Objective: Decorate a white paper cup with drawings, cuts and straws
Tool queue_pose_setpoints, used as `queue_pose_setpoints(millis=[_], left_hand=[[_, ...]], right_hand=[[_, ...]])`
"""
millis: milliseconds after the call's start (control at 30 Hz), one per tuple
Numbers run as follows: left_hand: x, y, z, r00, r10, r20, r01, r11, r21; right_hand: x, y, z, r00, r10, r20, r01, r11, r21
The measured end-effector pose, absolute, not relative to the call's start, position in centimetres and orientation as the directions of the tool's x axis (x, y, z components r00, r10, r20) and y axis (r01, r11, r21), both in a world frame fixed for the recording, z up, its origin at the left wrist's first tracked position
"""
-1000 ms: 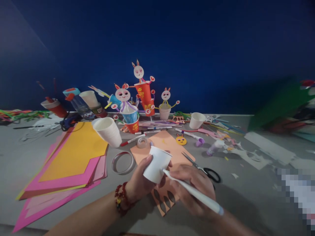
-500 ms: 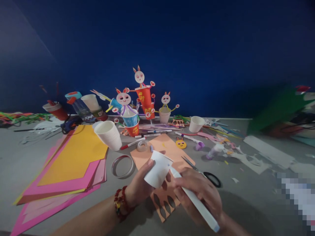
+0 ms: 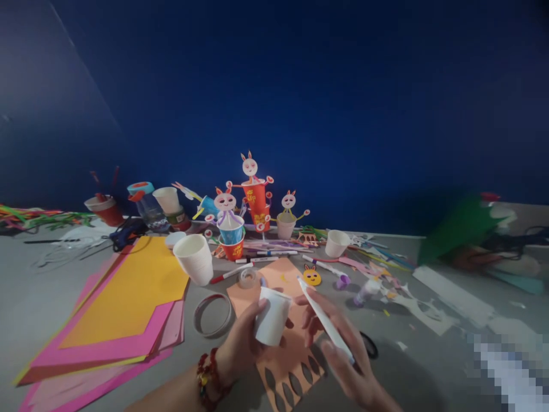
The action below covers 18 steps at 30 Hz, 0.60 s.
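Observation:
My left hand (image 3: 243, 333) is wrapped round a white paper cup (image 3: 273, 318), tilted slightly over an orange paper sheet (image 3: 278, 272). In my right hand (image 3: 345, 349) lies a white marker (image 3: 326, 320), its bluish tip pointing up and left, apart from the cup. The near part of the orange sheet has several petal-shaped cut-outs. A yellow rabbit-face cutout (image 3: 312, 277) lies just beyond my right hand. Beside that hand one black handle of the scissors (image 3: 369, 345) shows; the rest is hidden behind it.
Coloured paper sheets (image 3: 124, 297), a roll of tape (image 3: 212, 316) and stacked paper cups (image 3: 195, 262) lie to the left. Rabbit figures on cups (image 3: 255, 194) stand at the back, near markers (image 3: 231, 272) and another white cup (image 3: 337, 244). Paper scraps (image 3: 422, 297) and a glue stick (image 3: 366, 292) are on the right.
The marker's tip has moved away from the cup's rim. The cup is held more upright. The camera has tipped upward, so the table sits lower in view.

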<state>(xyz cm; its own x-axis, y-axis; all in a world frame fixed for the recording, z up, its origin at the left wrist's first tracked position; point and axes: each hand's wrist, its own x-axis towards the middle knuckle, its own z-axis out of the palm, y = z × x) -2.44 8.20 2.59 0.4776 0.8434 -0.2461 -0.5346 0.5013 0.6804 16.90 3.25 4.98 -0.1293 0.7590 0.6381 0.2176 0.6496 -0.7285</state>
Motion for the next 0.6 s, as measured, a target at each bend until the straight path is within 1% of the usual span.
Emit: queue_pose_setpoints(millis=[67, 100, 167, 233, 400, 533, 600], left_hand=[[-2.5, 8.2, 2.5, 0.428, 0.870, -0.243, -0.498, 0.452, 0.741], [-2.5, 8.2, 2.5, 0.405, 0.887, -0.223, -0.493, 0.417, 0.764], [-2.6, 8.2, 2.6, 0.373, 0.907, -0.195, -0.488, 0.370, 0.790], [-2.6, 8.1, 2.7, 0.353, 0.916, -0.192, -0.485, 0.355, 0.800], [-2.4, 8.0, 2.9, 0.330, 0.914, -0.237, -0.465, 0.376, 0.802], [-2.4, 8.0, 2.9, 0.328, 0.883, -0.335, -0.432, 0.456, 0.778], [-2.4, 8.1, 2.7, 0.337, 0.871, -0.357, -0.425, 0.480, 0.768]], right_hand=[[17.0, 3.4, 5.2, -0.160, 0.785, 0.599, 0.255, 0.619, -0.743], [17.0, 3.4, 5.4, -0.173, 0.773, 0.610, 0.284, 0.632, -0.721], [16.9, 3.6, 5.5, -0.206, 0.700, 0.684, 0.329, 0.708, -0.625], [16.5, 3.8, 5.5, -0.233, 0.648, 0.725, 0.343, 0.753, -0.562], [16.1, 4.1, 4.6, -0.269, 0.669, 0.692, 0.347, 0.738, -0.578], [16.5, 4.1, 4.0, -0.173, 0.680, 0.712, 0.376, 0.714, -0.590], [16.5, 4.1, 3.9, -0.163, 0.687, 0.708, 0.371, 0.708, -0.601]])
